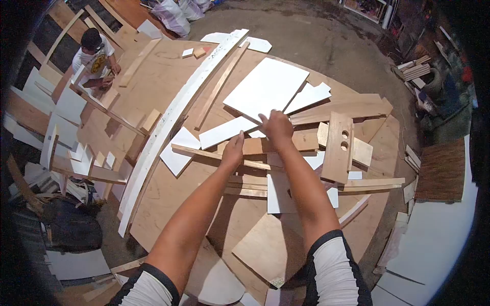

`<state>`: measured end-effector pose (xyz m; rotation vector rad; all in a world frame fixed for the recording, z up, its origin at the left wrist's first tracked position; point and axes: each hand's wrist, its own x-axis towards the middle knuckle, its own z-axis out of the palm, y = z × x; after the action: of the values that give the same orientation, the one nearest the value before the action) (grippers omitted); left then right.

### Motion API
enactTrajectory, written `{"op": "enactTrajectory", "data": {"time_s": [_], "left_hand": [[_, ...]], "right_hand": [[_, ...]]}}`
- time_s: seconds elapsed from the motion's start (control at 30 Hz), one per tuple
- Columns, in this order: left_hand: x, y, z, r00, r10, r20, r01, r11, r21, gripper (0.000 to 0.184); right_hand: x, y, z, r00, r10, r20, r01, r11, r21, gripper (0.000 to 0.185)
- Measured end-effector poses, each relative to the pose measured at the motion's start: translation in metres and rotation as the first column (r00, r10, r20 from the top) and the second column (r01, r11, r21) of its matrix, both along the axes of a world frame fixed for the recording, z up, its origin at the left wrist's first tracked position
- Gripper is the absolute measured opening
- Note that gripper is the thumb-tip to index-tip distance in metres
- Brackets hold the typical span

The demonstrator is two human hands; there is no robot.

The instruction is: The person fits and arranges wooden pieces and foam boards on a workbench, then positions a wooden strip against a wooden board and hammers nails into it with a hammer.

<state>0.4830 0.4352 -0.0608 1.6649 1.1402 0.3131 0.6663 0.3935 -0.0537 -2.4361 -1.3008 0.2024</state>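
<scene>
Both hands over wood offcuts, centre frame

White square flat panel (268, 84) lies upper centre on the brown plywood worktable (163, 204); narrow white rectangular panel (223, 133) lies below-left of it. White plastic bags (172, 18), top left, bulge; contents can't be made out. Forearms reach up from bottom edge. Right hand (278, 128), palm down, is at the square panel's lower corner, fingers bent, one pointing left; contact or grip can't tell. Left hand (233, 152), fingers together pointing up, is by the long thin pale wood strip (196, 152); hold can't tell. Brown wooden plank (255, 146) partly hidden by right wrist. Brown wooden board with two round holes (334, 155) right of centre. Person in white shirt (94, 58) upper left. Own sleeves (334, 265) cut off at bottom; frame corners dark.
</scene>
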Motion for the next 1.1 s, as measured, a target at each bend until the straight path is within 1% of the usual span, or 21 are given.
{"op": "enactTrajectory", "data": {"time_s": [0.03,0.07,0.1,0.17,0.2,0.33,0.47,0.53,0.57,0.6,0.63,0.67,0.7,0.73,0.77,0.83,0.9,0.97,1.0,1.03,1.1], "left_hand": [[0.001,-0.002,-0.006,0.999,0.025,0.031,-0.026,0.999,0.023,0.071],[0.0,-0.002,-0.013,0.997,0.048,0.056,-0.051,0.998,0.045,0.07],[0.0,-0.004,-0.012,0.998,0.046,0.053,-0.048,0.998,0.046,0.07],[0.003,-0.011,-0.008,0.995,0.066,0.071,-0.07,0.996,0.063,0.067],[0.004,-0.012,-0.008,0.996,0.063,0.067,-0.067,0.996,0.064,0.067],[0.009,-0.011,-0.011,0.998,0.058,-0.023,-0.057,0.997,0.049,0.066],[0.008,-0.016,-0.009,0.997,0.069,-0.038,-0.064,0.991,0.115,0.067],[0.007,-0.015,-0.014,0.996,0.089,0.032,-0.091,0.992,0.086,0.067],[0.006,-0.014,-0.018,0.989,0.115,0.097,-0.121,0.991,0.055,0.067],[0.008,-0.02,-0.004,0.977,0.182,0.112,-0.188,0.981,0.049,0.067],[0.009,-0.018,-0.009,0.977,0.177,0.118,-0.184,0.982,0.047,0.067],[0.007,-0.011,-0.021,0.954,0.262,0.146,-0.266,0.964,0.005,0.067],[0.005,-0.002,-0.035,0.923,0.346,0.17,-0.344,0.938,-0.039,0.067],[-0.003,0.009,-0.047,0.922,0.339,0.185,-0.289,0.924,-0.252,0.076],[-0.001,-0.001,-0.029,0.923,0.334,0.192,-0.282,0.925,-0.253,0.076],[0.001,-0.027,0.022,0.778,0.574,0.255,-0.344,0.729,-0.592,0.082],[-0.004,-0.032,0.034,0.776,0.592,0.217,-0.343,0.685,-0.643,0.08],[-0.02,-0.032,0.031,0.86,0.423,0.286,-0.12,0.713,-0.691,0.07],[-0.031,-0.032,0.035,0.946,0.279,0.163,-0.084,0.699,-0.71,0.056],[-0.039,-0.045,0.052,0.963,0.198,0.182,-0.012,0.709,-0.705,0.049],[-0.051,-0.065,0.063,0.983,-0.15,0.109,0.185,0.752,-0.632,0.049]], "right_hand": [[-0.003,-0.009,0.014,0.957,-0.218,-0.193,0.251,0.953,0.17,0.044],[-0.005,-0.007,0.006,0.909,-0.367,-0.199,0.41,0.876,0.254,0.048],[-0.005,-0.01,0.015,0.907,-0.369,-0.202,0.412,0.875,0.253,0.048],[-0.003,-0.02,0.046,0.762,-0.437,-0.479,0.41,0.897,-0.166,0.058],[-0.003,-0.02,0.047,0.757,-0.436,-0.486,0.362,0.9,-0.243,0.07],[-0.001,-0.012,0.029,0.764,-0.471,-0.44,0.392,0.882,-0.262,0.057],[0.014,-0.013,0.001,0.761,-0.459,-0.459,0.384,0.888,-0.252,0.057],[0.023,-0.021,-0.009,0.702,-0.386,-0.598,0.462,0.886,-0.03,0.042],[0.025,-0.026,-0.015,0.704,-0.39,-0.593,0.466,0.884,-0.028,0.042],[0.022,-0.034,-0.01,0.533,-0.208,-0.82,0.56,0.813,0.158,0.035],[0.02,-0.044,-0.005,0.35,0.051,-0.935,0.675,0.679,0.29,0.03],[0.02,-0.056,0.001,0.247,0.178,-0.952,0.7,0.646,0.303,0.019],[0.022,-0.066,-0.009,0.255,0.178,-0.95,0.702,0.642,0.308,0.019],[0.028,-0.077,-0.034,0.36,0.148,-0.921,0.655,0.663,0.362,0.018],[0.029,-0.092,-0.047,0.461,0.121,-0.879,0.601,0.687,0.409,0.017],[0.01,-0.135,-0.02,0.238,0.274,-0.932,0.688,0.629,0.361,0.014],[-0.016,-0.176,0.012,0.044,0.297,-0.954,0.776,0.591,0.22,0.015],[-0.029,-0.217,-0.01,-0.033,0.335,-0.942,0.764,0.616,0.192,0.026],[-0.045,-0.238,0.007,-0.047,0.322,-0.946,0.761,0.625,0.175,0.033],[-0.063,-0.258,0.028,-0.061,0.308,-0.949,0.758,0.633,0.157,0.04],[-0.091,-0.298,0.033,-0.039,0.308,-0.951,0.728,0.66,0.184,0.051]]}}
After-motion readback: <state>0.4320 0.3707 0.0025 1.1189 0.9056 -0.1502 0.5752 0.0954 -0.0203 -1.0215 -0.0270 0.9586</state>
